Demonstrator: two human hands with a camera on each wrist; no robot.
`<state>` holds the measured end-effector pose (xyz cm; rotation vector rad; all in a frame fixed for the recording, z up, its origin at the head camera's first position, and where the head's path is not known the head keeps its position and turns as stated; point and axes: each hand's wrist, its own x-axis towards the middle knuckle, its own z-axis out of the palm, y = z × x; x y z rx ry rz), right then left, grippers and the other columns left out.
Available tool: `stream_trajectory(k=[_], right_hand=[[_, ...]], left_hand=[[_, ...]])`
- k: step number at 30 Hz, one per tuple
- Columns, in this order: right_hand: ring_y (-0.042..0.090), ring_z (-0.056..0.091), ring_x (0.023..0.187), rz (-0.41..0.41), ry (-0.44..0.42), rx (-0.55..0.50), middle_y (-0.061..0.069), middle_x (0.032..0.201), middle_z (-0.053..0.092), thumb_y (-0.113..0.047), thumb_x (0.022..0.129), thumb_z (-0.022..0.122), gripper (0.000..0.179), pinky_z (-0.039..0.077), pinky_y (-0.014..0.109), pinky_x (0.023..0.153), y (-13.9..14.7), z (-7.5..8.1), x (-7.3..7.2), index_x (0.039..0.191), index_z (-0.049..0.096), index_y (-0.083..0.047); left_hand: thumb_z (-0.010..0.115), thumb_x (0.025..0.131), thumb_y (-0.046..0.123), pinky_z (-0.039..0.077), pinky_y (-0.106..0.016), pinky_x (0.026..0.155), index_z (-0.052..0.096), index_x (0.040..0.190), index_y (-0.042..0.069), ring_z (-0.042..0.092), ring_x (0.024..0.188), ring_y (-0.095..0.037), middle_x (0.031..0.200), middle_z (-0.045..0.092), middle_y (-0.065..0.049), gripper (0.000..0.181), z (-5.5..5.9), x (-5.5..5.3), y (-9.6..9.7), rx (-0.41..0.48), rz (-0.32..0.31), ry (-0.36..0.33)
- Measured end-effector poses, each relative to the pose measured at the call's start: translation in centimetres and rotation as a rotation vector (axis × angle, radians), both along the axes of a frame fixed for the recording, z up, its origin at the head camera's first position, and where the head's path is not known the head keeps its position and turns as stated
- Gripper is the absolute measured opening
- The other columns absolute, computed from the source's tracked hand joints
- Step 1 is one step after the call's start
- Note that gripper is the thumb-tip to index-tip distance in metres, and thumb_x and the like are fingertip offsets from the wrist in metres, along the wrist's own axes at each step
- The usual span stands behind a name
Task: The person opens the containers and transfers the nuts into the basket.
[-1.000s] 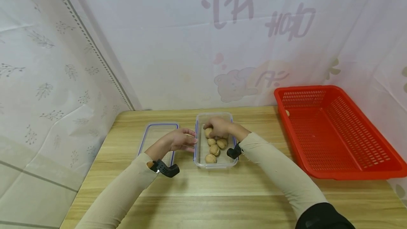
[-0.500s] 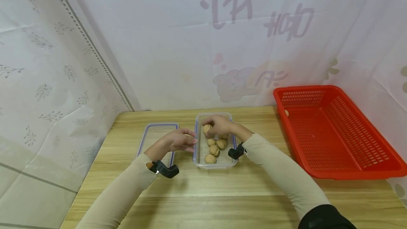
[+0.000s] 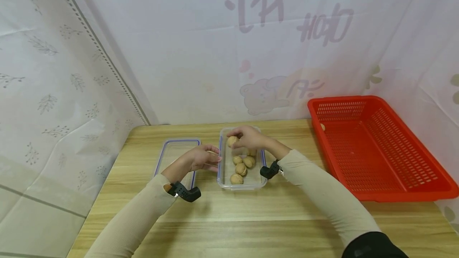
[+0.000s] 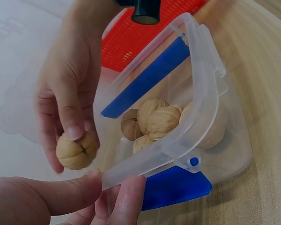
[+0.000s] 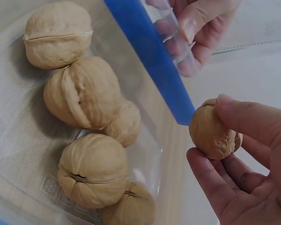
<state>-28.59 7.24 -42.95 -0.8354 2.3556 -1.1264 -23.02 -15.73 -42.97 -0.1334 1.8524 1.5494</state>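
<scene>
A clear plastic food container [image 3: 251, 187] with blue side clips stands on the table, several walnuts [image 3: 241, 169] lying in it. My left hand [image 3: 201, 157] pinches its left edge, thumb on one side and fingers on the other, as the left wrist view shows. Between the thumb and fingertips of my right hand [image 3: 251, 137] is one walnut [image 5: 215, 131], held over the far left part of the container. In the right wrist view this walnut is close beside a blue clip [image 5: 150, 61], above the walnuts inside.
A clear lid [image 3: 163, 156] with a blue seal lies on the table left of the container, partly under my left arm. At the right stands a large red plastic basket [image 3: 373, 162], a walnut [image 3: 322, 127] at its far left. Printed cloth hangs behind the table.
My right hand has lifted its walnut up from the others and shifted slightly toward the container's far left. My left hand has stayed at the container's edge.
</scene>
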Motion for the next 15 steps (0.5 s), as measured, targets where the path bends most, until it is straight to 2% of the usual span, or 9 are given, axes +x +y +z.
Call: stream_trajectory(k=[5, 10, 15], right_hand=[[0.03, 0.054, 0.131, 0.001, -0.01, -0.021, 0.012, 0.143, 0.058, -0.013, 0.095, 0.073, 0.049, 0.045, 0.046, 0.112, 0.5, 0.8, 0.1, 0.14, 0.058, 0.001], [0.03, 0.056, 0.127, -0.002, -0.017, -0.041, 0.013, 0.141, 0.059, -0.014, 0.096, 0.072, 0.049, 0.05, 0.043, 0.107, 1.2, 1.6, 0.4, 0.14, 0.057, 0.002], [0.032, 0.058, 0.124, -0.007, -0.011, -0.063, 0.017, 0.138, 0.061, -0.011, 0.096, 0.071, 0.049, 0.052, 0.043, 0.103, 2.3, 2.8, 0.7, 0.14, 0.056, 0.004]], left_hand=[[0.058, 0.101, -0.001, 0.062, -0.037, 0.086, 0.043, 0.136, -0.009, 0.068, 0.09, -0.021, 0.11, 0.062, -0.018, 0.039, -0.1, 0.1, 0.1, 0.004, -0.016, 0.022], [0.057, 0.1, -0.001, 0.063, -0.031, 0.08, 0.04, 0.135, -0.01, 0.065, 0.087, -0.019, 0.111, 0.058, -0.019, 0.04, -0.4, 0.2, 0.1, 0.03, -0.012, 0.024], [0.055, 0.1, 0.0, 0.063, -0.03, 0.08, 0.037, 0.136, -0.011, 0.062, 0.086, -0.017, 0.112, 0.056, -0.018, 0.042, -0.3, 0.5, 0.0, 0.038, -0.008, 0.034]])
